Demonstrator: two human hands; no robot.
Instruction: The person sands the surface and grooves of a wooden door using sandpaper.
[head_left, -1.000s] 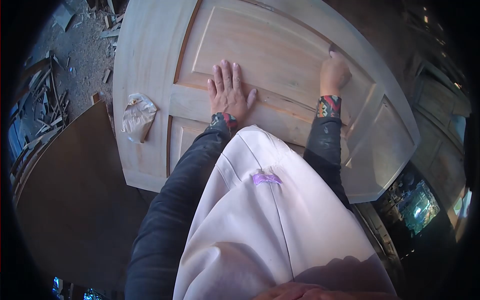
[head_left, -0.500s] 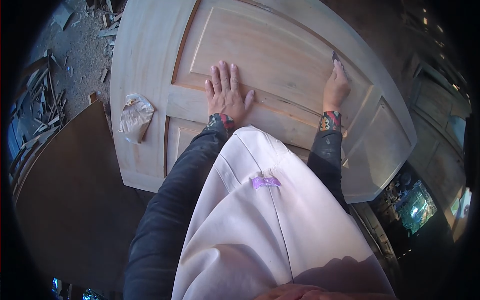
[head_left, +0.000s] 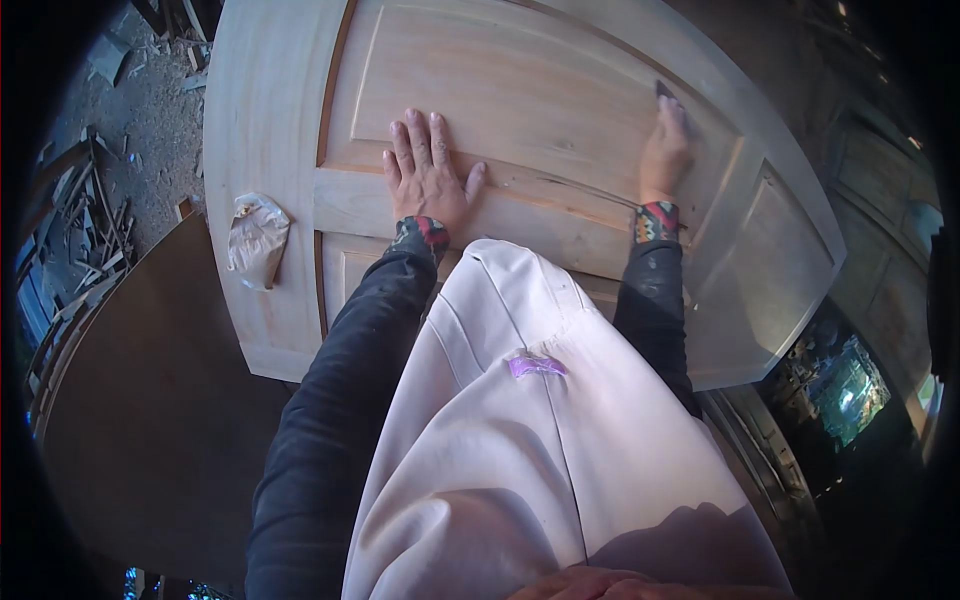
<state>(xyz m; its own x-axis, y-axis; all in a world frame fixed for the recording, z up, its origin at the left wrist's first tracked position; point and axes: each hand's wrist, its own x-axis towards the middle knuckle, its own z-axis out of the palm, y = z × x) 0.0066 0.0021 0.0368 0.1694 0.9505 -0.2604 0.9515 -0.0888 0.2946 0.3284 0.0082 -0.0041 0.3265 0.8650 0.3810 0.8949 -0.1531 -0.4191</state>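
A pale wooden door point(head_left: 257, 110) with raised panels lies below me. My left hand point(head_left: 431, 180) rests flat on it, fingers spread, across the lower edge of the large panel point(head_left: 500, 85) and the rail beside it. My right hand point(head_left: 666, 152) is closed around a small dark piece point(head_left: 664, 90), which pokes out past the fingertips near the panel's far right border. What that piece is, I cannot make out; the hand is slightly blurred. A crumpled translucent plastic bag point(head_left: 258, 240) lies on the door's left part.
Scrap wood point(head_left: 95, 215) is piled on the dirt floor at the left. A dark curved board point(head_left: 150, 400) stands at the lower left. Another panelled door point(head_left: 880, 240) is at the far right. My light garment point(head_left: 480, 440) fills the lower middle.
My right hand first moved down and back from the panel's border, showing the dark piece, then shifted slightly up. My left hand stays flat on the door. The view has shifted a little.
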